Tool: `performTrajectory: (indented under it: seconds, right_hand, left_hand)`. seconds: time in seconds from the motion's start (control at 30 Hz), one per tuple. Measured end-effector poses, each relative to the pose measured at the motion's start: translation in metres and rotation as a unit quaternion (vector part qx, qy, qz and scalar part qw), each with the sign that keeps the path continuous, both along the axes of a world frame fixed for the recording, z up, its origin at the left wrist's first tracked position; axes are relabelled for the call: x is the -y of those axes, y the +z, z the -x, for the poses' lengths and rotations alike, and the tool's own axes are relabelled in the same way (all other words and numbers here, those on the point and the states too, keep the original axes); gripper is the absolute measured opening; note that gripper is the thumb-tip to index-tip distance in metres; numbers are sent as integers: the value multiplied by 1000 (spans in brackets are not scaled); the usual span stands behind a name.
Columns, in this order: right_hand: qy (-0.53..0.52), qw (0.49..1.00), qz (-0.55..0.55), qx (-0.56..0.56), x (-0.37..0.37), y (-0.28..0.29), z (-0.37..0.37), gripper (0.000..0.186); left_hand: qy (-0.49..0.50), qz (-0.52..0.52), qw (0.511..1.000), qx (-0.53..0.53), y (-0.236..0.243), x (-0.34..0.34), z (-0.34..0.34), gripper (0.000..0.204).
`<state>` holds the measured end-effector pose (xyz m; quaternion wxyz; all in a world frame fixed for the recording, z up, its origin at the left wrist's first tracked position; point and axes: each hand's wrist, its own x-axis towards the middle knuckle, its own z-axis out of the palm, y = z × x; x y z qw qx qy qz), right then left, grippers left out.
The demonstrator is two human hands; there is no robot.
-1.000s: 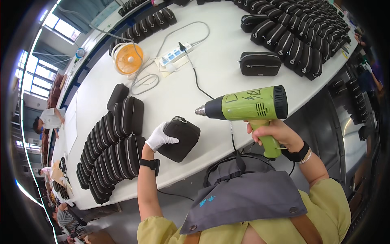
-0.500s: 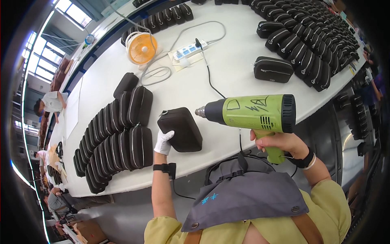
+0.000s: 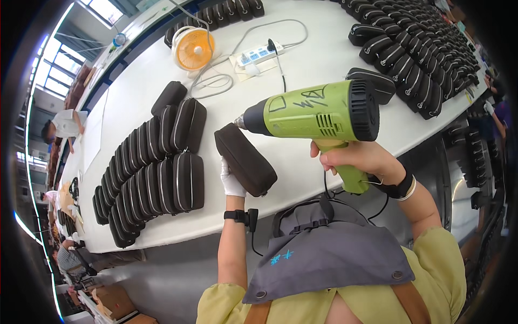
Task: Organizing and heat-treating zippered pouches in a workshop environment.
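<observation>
In a white glove, my left hand [image 3: 232, 182] grips a dark brown zippered pouch [image 3: 245, 159] by its left side, above the near part of the table. The pouch is tilted, and the fingers behind it are partly hidden. My bare right hand [image 3: 359, 159] is wrapped round the handle of a green heat gun [image 3: 310, 113]. Its metal nozzle points left at the top end of the pouch, very close to it; whether they touch I cannot tell. A black cord [image 3: 281, 73] runs across the table beyond the gun.
Rows of similar pouches [image 3: 145, 173] stand on the white table [image 3: 156, 232] at left, with many more [image 3: 426, 65] at far right. An orange fan [image 3: 193, 48] and a power strip [image 3: 260, 55] with loose cable lie beyond. Another person [image 3: 67, 125] is at far left.
The heat gun has moved left and up, its nozzle now by the pouch's top end. My left hand has turned the pouch so a narrower side shows.
</observation>
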<state>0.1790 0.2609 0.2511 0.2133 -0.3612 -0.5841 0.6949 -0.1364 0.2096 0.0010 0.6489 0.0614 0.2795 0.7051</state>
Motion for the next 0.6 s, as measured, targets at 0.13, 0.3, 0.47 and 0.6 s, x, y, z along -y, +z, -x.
performTrajectory:
  seconds: [0.13, 0.3, 0.47, 0.6]
  right_hand:
    - [31, 998, 58, -4, 11, -1, -17, 26]
    - [62, 995, 82, 16, 38, -5, -49, 38]
    - [50, 998, 40, 4, 51, -4, -36, 37]
    - [55, 998, 21, -10, 51, -4, -28, 36]
  left_hand:
    - [47, -17, 998, 32, -1, 2, 8, 54]
    - [93, 4, 994, 53, 1, 0, 11, 55]
    - [94, 31, 993, 70, 2, -1, 9, 59]
    - [88, 27, 993, 79, 6, -1, 7, 60]
